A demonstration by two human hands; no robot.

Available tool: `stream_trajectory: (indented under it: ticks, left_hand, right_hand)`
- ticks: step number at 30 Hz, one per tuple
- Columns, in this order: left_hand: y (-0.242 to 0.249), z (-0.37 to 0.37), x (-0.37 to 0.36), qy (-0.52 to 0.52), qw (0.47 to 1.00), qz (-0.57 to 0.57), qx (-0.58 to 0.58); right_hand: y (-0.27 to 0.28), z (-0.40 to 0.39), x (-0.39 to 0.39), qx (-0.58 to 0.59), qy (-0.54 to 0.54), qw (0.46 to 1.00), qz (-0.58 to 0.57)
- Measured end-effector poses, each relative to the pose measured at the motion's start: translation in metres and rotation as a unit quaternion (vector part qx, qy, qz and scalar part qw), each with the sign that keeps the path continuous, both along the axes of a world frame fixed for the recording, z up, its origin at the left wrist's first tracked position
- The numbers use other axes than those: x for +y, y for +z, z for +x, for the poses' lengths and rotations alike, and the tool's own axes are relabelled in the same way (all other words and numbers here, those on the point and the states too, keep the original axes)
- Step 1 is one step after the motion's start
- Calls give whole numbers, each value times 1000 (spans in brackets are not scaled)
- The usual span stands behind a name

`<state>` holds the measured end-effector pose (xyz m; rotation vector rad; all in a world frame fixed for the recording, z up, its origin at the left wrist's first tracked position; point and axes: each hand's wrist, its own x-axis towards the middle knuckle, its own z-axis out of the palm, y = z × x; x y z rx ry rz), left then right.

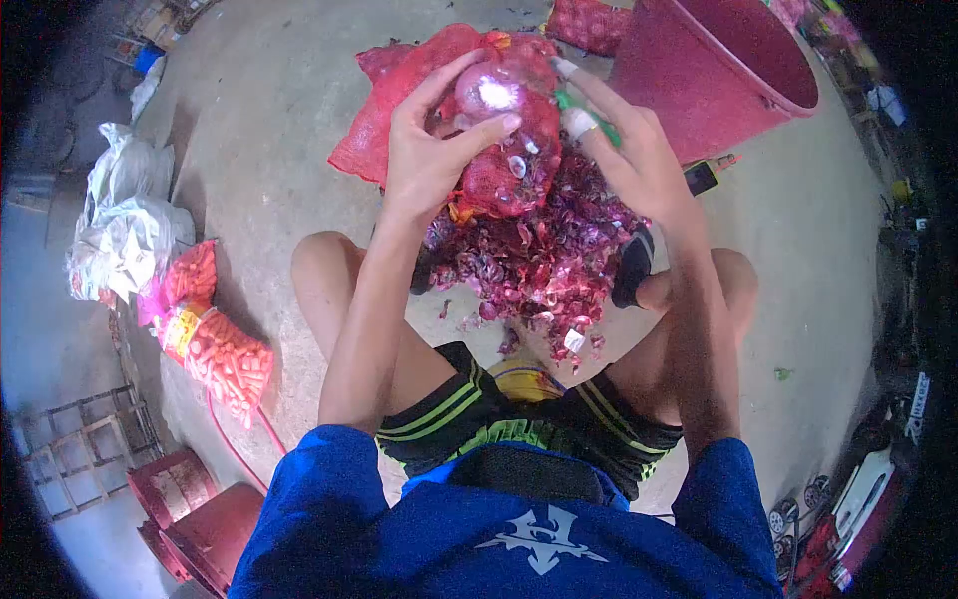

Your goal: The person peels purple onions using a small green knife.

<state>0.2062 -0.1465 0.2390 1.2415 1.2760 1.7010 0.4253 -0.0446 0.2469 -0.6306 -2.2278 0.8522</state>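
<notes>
Over the peel pile (539, 265), your left hand (429, 150) closes on the onion (487, 92); keep that grip firm. Right hand (639, 160) pinches a green-handled knife (584, 112); shave skin away from fingers.

A bare grey concrete floor (269, 110) fills the frame, with white sacks (125, 225) at the left edge, a red stool (195, 514) at lower left, and a red tub (728, 70) at upper right.

Bucket (733, 70): rim cut off by top edge | tool in right hand (639, 160): mostly hidden behind fingers, kind unclear | sack (499, 170): contents blurred by glare | feet: buried under peels (539, 265) | frame corners: dark, unreadable
</notes>
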Motion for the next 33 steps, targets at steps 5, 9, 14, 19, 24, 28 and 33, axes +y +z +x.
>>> stream_trajectory:
  ticks: [5,9,14,19,24,28,33]
  left_hand:
    - [-4,0,1,47,997,-2,63]
    - [-5,-1,1,57,997,-7,58]
    - [-8,-4,1,64,997,-4,36]
    - [-5,-2,0,57,998,-7,36]
    - [-5,-1,0,40,998,-10,47]
    - [-6,0,0,40,997,3,61]
    - [-6,0,0,62,996,-5,70]
  right_hand:
    - [-8,-3,-1,-32,48,995,78]
    - [-34,-10,14,92,9,986,139]
    - [-4,5,2,-103,-65,968,-218]
    - [-9,-1,1,-13,32,999,-37]
    - [2,-7,-8,-32,69,997,-10]
    - [-5,-16,-7,17,73,997,16]
    - [-18,-22,-3,48,50,992,105]
